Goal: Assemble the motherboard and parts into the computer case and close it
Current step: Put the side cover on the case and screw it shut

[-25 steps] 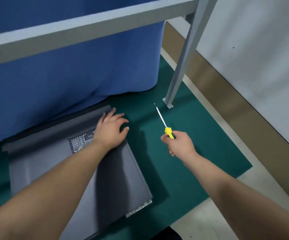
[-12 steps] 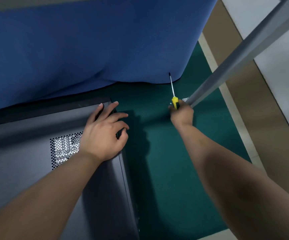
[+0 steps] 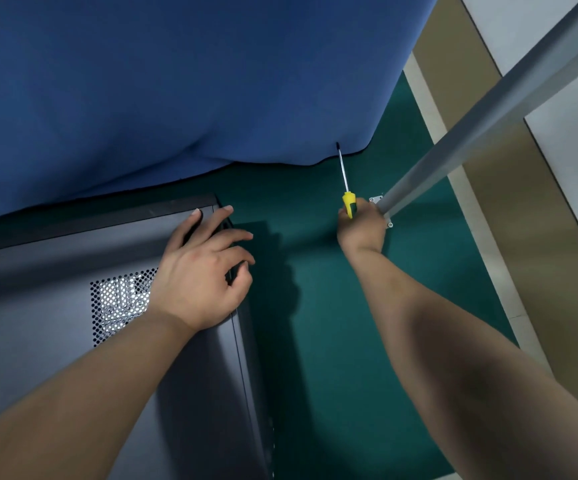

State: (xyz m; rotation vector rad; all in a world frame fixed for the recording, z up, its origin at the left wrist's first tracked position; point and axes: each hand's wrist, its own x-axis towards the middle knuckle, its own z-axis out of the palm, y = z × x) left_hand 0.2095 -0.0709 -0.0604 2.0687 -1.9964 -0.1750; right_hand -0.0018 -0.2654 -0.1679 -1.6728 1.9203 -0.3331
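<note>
The left hand (image 3: 201,271) lies palm down in the middle of the frame on the far right corner of the dark grey metal computer case (image 3: 55,341), fingers spread and only loosely bent, their tips reaching over the case's top edge and right side. It grips nothing; it rests flat on the panel. The right hand (image 3: 362,228), right of centre, is closed round the yellow handle of a slim screwdriver (image 3: 344,181), whose thin silver shaft points up the frame and ends in a dark tip against the lower edge of the blue cloth.

The case fills the lower left of the frame, lying on its side with the closed side panel facing up. The panel is smooth, matt charcoal, with a rectangular patch of small round vent holes (image 3: 118,303) just left of the left wrist; pale metal shows through the holes. A darker strip runs along the panel's far edge, and the right side wall drops away steeply towards the bottom of the frame.

The case sits on a dark green mat (image 3: 332,341) that covers the centre and lower right. Just beside the right hand, a grey metal post (image 3: 488,119) slants from the upper right down to a small screwed foot plate (image 3: 382,211) on the mat. A large blue fabric curtain (image 3: 176,81) fills the upper left and centre. Along the right edge run a pale strip and brown flooring.
</note>
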